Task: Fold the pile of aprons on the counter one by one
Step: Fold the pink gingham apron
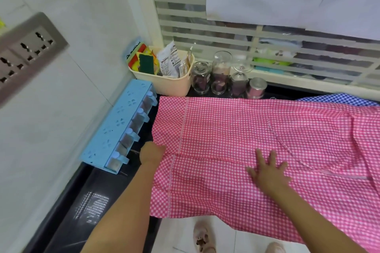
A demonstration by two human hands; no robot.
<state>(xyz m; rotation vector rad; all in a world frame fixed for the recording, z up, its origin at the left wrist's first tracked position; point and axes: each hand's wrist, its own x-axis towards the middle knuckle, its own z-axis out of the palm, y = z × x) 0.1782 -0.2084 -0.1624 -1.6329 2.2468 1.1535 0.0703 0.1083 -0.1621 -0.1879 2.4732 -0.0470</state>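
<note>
Two aprons show. A pink apron (236, 129) lies spread across the black bench (107, 191) with its near edge hanging over the front, and a blue apron (337, 99) peeks out behind it at the far right. Folding looks barely begun: one long crease runs across the pink cloth, and the blue one seems untouched.

The left hand (153, 153) is curled at the cloth's left edge, apparently pinching the end of the crease. The right hand (267, 172) lies flat on the crease with its fingers spread, pressing it down.

The cloth is thin, soft check fabric, slightly rumpled, with a curved pocket seam and stitched trim. The bench is hard and glossy. Along its far side stand a blue plastic rack (121, 121), a peach plastic basket (172, 86) and glass jars (200, 77).
</note>
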